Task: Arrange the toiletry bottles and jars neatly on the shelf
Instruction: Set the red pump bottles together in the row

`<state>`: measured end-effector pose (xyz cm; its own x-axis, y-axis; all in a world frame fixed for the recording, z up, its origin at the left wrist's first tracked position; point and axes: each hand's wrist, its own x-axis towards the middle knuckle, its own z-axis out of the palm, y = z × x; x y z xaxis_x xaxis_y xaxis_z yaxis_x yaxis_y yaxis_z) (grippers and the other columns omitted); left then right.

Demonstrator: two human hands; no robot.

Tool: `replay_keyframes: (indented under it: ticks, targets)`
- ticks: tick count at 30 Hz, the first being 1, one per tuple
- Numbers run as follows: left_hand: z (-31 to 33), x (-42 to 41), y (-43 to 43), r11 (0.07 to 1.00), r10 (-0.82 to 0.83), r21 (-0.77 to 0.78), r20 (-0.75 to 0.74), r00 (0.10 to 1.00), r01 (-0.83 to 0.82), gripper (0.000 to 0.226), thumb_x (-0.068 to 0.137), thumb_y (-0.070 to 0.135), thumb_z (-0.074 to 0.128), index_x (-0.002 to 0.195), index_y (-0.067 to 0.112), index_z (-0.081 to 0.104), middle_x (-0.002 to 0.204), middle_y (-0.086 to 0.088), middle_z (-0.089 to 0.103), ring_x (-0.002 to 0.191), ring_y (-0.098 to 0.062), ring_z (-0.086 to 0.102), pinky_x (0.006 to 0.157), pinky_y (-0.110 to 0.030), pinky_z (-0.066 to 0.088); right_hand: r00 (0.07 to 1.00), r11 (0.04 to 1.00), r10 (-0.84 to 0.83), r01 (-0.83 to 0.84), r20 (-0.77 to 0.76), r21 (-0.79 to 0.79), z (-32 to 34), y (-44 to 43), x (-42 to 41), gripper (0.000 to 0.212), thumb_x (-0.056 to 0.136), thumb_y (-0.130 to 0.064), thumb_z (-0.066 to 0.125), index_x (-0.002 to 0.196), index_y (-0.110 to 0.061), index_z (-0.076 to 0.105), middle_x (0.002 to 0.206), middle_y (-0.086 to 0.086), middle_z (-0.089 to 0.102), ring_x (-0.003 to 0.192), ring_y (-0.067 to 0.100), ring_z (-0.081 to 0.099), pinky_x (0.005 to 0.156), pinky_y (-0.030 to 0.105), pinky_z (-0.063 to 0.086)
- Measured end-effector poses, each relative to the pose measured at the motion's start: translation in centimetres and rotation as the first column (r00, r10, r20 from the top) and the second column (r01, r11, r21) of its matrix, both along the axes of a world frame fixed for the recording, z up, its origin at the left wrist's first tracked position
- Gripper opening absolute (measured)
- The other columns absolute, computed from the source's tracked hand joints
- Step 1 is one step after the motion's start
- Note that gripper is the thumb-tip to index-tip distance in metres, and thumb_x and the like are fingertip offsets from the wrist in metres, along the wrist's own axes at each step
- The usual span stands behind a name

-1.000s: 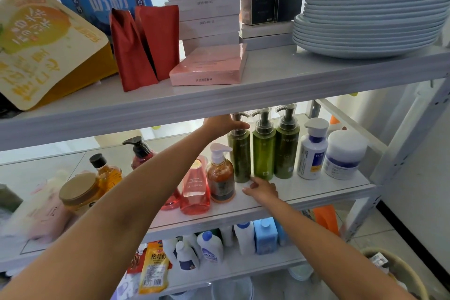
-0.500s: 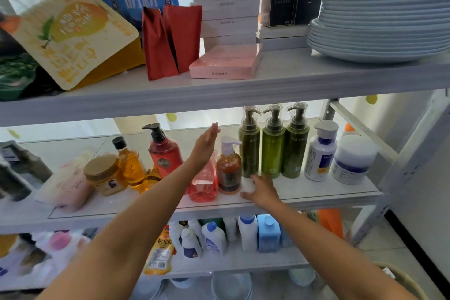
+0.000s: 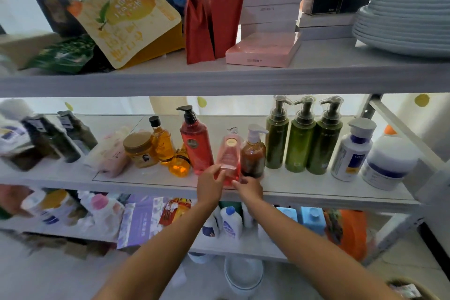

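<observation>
Now left hand (image 3: pixel 210 184), formerly aloft and open, alongside right hand (image 3: pixel 248 187) in grip on pink bottle (image 3: pixel 230 153).

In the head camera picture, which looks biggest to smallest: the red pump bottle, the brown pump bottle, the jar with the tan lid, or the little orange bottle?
1. red pump bottle, tallest.
2. brown pump bottle and jar with the tan lid look alike: bottle taller, jar wider.
3. little orange bottle, smallest.

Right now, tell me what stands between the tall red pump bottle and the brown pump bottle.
Only the pale pink bottle, as the head view shows; the left hand and right hand hold its base.
</observation>
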<state>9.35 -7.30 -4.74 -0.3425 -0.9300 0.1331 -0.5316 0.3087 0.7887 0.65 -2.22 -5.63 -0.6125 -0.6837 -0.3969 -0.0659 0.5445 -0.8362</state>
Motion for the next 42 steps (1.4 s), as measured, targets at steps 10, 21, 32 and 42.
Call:
replay_keyframes:
  ticks: [10,21,32,42]
  targets:
    - [-0.9,0.1,-4.4,0.734,0.245,0.673,-0.139,0.959,-0.09,0.05,0.079,0.033,0.074,0.113,0.004,0.05,0.109,-0.014,0.063,0.1,-0.032,0.061,0.089,-0.042,0.053,0.902,0.944,-0.328,0.317,0.279,0.086,1.5,-3.2,1.2,0.056,0.083,-0.034,0.068,0.125,-0.002,0.05,0.124,0.014,0.059,0.114,0.03,0.057,0.094,0.033,0.045]
    - [-2.6,0.6,-6.7,0.745,0.11,0.667,-0.127,0.986,0.003,0.056,0.075,0.034,0.077,0.114,-0.001,0.059,0.112,-0.013,0.065,0.104,-0.031,0.06,0.089,-0.031,0.048,0.814,0.887,-0.454,0.452,0.362,0.097,-0.1,-5.7,0.4,0.076,0.058,-0.014,0.088,0.124,-0.002,0.052,0.118,0.014,0.065,0.109,0.028,0.061,0.091,0.036,0.049]
    - [-2.7,1.7,-5.1,0.829,0.064,0.55,-0.275,0.959,0.103,0.029,0.079,0.019,0.074,0.105,0.007,0.068,0.101,-0.007,0.07,0.088,-0.02,0.062,0.081,-0.028,0.049,0.868,0.919,-0.371,0.395,0.329,-0.009,-0.6,-4.1,1.0,0.053,0.071,-0.009,0.078,0.122,-0.007,0.061,0.119,0.008,0.065,0.114,0.027,0.058,0.105,0.041,0.043]
    - [-3.1,2.2,-3.2,0.954,-0.017,0.287,-0.244,0.97,0.089,0.016,0.083,0.015,0.069,0.099,0.015,0.067,0.091,0.003,0.067,0.082,-0.013,0.06,0.08,-0.025,0.048,0.953,0.933,-0.296,0.303,0.062,-0.196,-1.2,-2.4,1.9,0.035,0.075,-0.012,0.075,0.109,-0.014,0.07,0.104,0.0,0.071,0.095,0.017,0.064,0.093,0.029,0.048]
